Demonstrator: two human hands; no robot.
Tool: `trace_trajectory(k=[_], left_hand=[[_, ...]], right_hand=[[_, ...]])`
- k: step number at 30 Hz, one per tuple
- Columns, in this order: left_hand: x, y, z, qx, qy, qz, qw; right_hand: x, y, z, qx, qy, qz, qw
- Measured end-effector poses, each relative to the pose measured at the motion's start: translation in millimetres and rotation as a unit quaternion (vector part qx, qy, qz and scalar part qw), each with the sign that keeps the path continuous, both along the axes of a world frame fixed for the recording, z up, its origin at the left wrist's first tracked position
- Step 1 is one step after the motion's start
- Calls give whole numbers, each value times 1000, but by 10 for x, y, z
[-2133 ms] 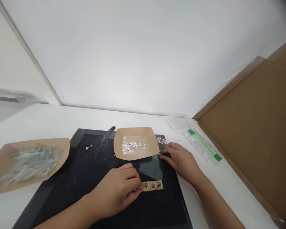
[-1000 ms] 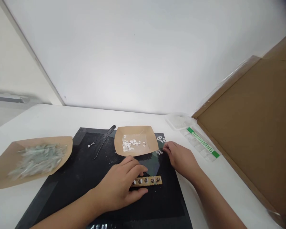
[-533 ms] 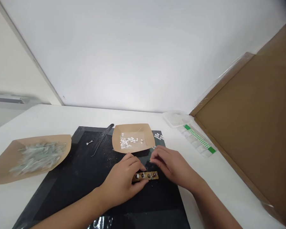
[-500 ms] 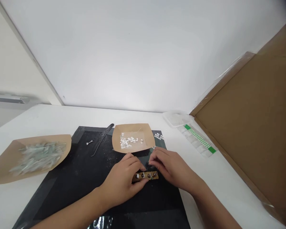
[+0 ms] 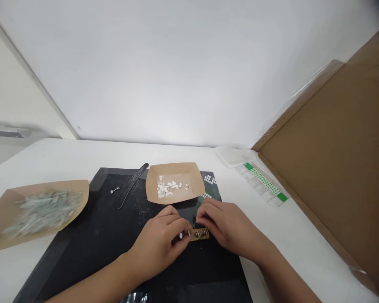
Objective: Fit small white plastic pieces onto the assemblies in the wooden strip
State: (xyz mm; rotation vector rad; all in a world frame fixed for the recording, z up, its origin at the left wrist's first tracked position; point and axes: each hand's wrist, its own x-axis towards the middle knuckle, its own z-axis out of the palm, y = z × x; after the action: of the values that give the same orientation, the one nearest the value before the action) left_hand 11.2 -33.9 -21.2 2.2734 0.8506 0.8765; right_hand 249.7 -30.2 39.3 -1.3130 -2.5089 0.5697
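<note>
Left fingers (image 5: 185,236) grip a narrow, tan, scalloped strip (image 5: 201,234).

The left hand (image 5: 159,240) covers one end of the little yellow strip (image 5: 199,235), and the tips of the right hand (image 5: 205,219) are too small and dark to show if they pinch something. The pale green things (image 5: 47,210) in the big paper tray (image 5: 1,210) are all fuzzy (you can't count them), and the picture's side cuts off that tray. The bottom edge chops off the black mat (image 5: 91,252) and a shiny thing (image 5: 137,298).
</note>
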Motion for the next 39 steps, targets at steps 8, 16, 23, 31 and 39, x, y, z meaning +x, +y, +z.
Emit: trace_trajectory(k=[8, 16, 23, 31, 39], left_hand=[[-2, 25, -17, 33, -7, -19, 999], [-24, 16, 17, 2, 33, -9, 999], [-20, 8, 36, -24, 31, 5, 999], [-4, 0, 26, 5, 23, -1, 1000], [37, -30, 50, 7, 25, 27, 999]], right_hand=[[10, -1, -15, 11, -10, 3, 1000], [22, 9, 7, 6, -9, -2, 1000], [41, -7, 38, -4, 7, 17, 1000], [73, -2, 26, 2, -5, 7, 1000], [78, -19, 41, 0, -10, 10, 1000]])
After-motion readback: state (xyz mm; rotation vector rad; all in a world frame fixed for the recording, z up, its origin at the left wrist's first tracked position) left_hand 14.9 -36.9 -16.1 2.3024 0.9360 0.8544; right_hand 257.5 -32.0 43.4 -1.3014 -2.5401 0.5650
